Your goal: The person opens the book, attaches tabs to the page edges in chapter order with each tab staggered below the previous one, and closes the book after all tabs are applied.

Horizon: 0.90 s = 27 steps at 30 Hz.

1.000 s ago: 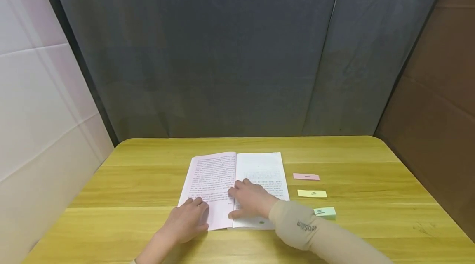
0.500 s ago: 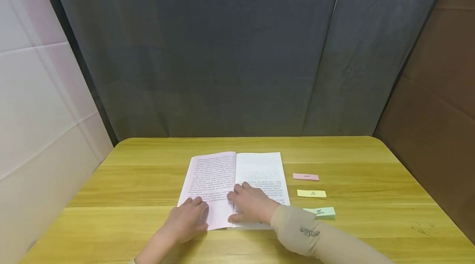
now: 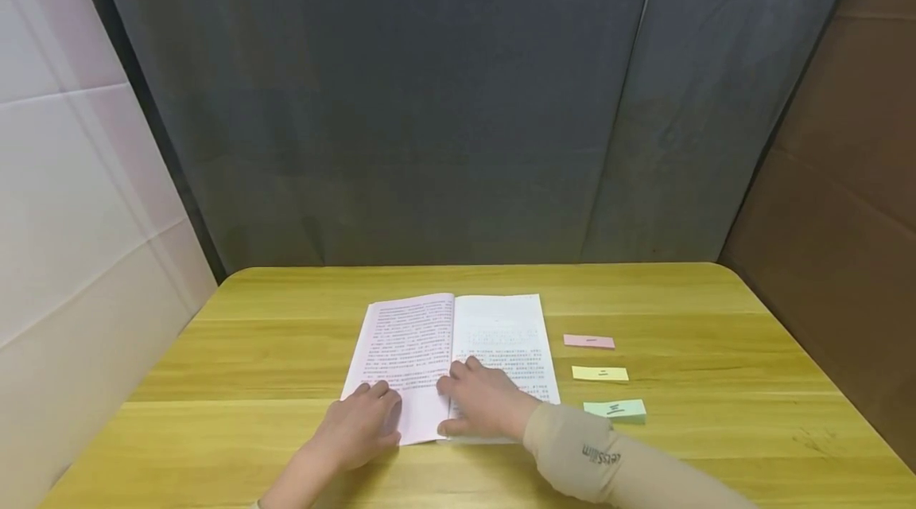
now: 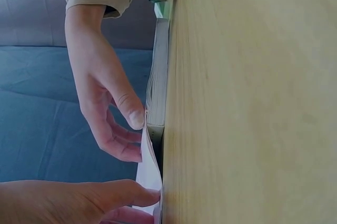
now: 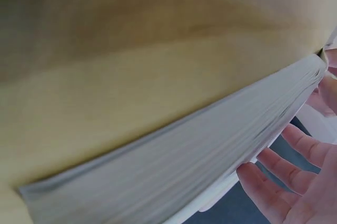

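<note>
Right hand (image 3: 487, 399) edges nearer down the open book (image 3: 408, 334) — fingers (image 5: 287, 171) apart, left hand's (image 3: 360, 423) too — even pressure beside the fold (image 3: 452, 334) looks best.

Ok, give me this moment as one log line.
book: open; left grip: on left page, lower outer corner; right grip: at gutter; pink slip, yellow slip, green pad: right of book

"Can you read the book (image 3: 497, 312)?"
"No, the print (image 3: 411, 334) is too small, and the right hand (image 3: 485, 402) covers part of it."
"And the left hand (image 3: 360, 423)?"
"It covers the book's lower left. The table (image 3: 215, 382) runs off the head view's bottom edge and looks blurred in the right wrist view."
</note>
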Each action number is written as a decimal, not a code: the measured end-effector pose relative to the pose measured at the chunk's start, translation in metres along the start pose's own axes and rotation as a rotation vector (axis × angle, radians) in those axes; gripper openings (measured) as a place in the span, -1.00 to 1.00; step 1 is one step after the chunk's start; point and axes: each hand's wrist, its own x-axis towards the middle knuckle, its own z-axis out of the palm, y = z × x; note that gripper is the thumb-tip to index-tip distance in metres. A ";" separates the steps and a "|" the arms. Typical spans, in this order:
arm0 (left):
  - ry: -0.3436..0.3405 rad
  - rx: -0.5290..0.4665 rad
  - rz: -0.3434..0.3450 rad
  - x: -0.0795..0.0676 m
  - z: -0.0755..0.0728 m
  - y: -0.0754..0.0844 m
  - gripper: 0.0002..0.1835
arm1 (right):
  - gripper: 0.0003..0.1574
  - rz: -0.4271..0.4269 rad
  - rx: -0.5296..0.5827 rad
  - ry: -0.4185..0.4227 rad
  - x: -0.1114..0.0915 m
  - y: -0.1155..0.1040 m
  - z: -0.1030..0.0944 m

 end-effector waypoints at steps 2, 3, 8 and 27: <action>0.003 0.000 -0.001 0.000 0.000 0.000 -0.64 | -0.42 -0.004 0.001 0.006 -0.001 -0.001 0.000; 0.003 0.002 0.000 0.000 0.001 0.000 -0.64 | -0.43 -0.008 0.004 0.010 -0.002 -0.002 0.001; 0.006 0.019 0.001 0.000 0.002 0.001 -0.64 | -0.47 -0.033 0.019 0.040 -0.006 -0.003 0.002; -0.006 0.021 -0.008 0.001 0.001 0.000 -0.64 | -0.52 -0.041 0.003 0.062 -0.008 -0.006 0.006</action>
